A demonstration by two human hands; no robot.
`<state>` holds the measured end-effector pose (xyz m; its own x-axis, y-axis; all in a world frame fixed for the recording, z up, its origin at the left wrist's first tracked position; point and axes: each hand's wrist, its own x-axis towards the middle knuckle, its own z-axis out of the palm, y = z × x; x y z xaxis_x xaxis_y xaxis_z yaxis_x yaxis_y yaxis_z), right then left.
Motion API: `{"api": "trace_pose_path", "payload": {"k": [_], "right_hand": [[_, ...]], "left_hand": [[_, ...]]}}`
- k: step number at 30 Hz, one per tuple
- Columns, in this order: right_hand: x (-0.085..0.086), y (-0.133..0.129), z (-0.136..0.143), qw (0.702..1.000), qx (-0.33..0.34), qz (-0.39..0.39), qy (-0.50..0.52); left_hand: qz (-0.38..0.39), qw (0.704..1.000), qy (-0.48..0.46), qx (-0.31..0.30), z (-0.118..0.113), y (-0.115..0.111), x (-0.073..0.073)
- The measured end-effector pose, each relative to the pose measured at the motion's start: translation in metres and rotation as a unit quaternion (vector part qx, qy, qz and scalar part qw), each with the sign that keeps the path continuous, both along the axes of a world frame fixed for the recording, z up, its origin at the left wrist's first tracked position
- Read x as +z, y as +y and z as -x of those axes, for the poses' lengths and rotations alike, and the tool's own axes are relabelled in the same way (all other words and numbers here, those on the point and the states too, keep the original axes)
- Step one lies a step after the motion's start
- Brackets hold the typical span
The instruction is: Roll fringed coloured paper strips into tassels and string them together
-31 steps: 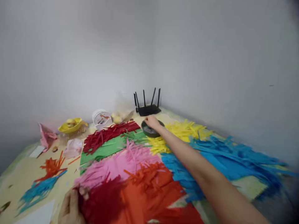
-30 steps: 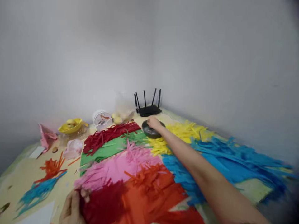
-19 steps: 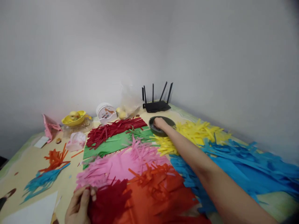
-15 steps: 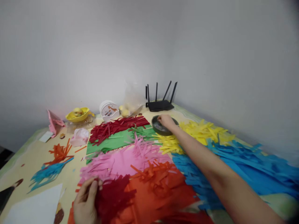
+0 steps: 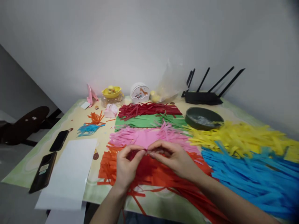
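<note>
My left hand (image 5: 128, 165) and my right hand (image 5: 174, 157) meet above the orange fringed paper (image 5: 163, 171). Thumb and fingers of the left pinch the top of a dark red paper (image 5: 143, 166) that hangs below. The right hand's fingertips are pressed together at the same spot; anything between them is too small to make out. Behind the hands lie pink (image 5: 146, 137), green (image 5: 140, 120) and dark red fringed paper (image 5: 149, 109). A dark round bowl (image 5: 203, 118) with something clear inside stands at the back right.
Yellow (image 5: 240, 137) and blue fringed paper (image 5: 252, 177) cover the right side. A black router (image 5: 203, 98), a clear bag (image 5: 171, 81), a yellow dish (image 5: 111, 92) and a white holder (image 5: 139, 92) line the wall. White sheets (image 5: 70, 171) and a phone (image 5: 59, 140) lie left.
My right hand has come back from the bowl to my left hand, its fingers still closed. The view has turned left, showing the phone and the table's left edge.
</note>
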<state>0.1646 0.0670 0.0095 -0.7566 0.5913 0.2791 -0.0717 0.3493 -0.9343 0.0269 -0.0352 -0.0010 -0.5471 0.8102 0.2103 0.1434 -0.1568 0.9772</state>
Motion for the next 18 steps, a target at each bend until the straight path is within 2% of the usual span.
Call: {"api": "trace_pose_path", "payload": {"k": [5,11,14,18], "right_hand": [[0.000,-0.019,0.000,0.999,-0.001,0.049,0.022],[-0.001,-0.035,-0.005,0.999,-0.035,-0.019,0.014],[-0.003,-0.038,-0.007,0.998,-0.038,-0.043,-0.002],[-0.008,-0.040,-0.007,0.999,-0.034,-0.027,0.009]], "left_hand": [[0.003,1.000,0.004,-0.015,-0.002,-0.020,0.000],[-0.014,0.998,0.063,0.022,-0.012,-0.033,-0.003],[-0.008,0.993,0.115,0.008,-0.014,-0.037,-0.001],[0.001,0.991,0.133,0.011,-0.017,-0.041,-0.004]]}}
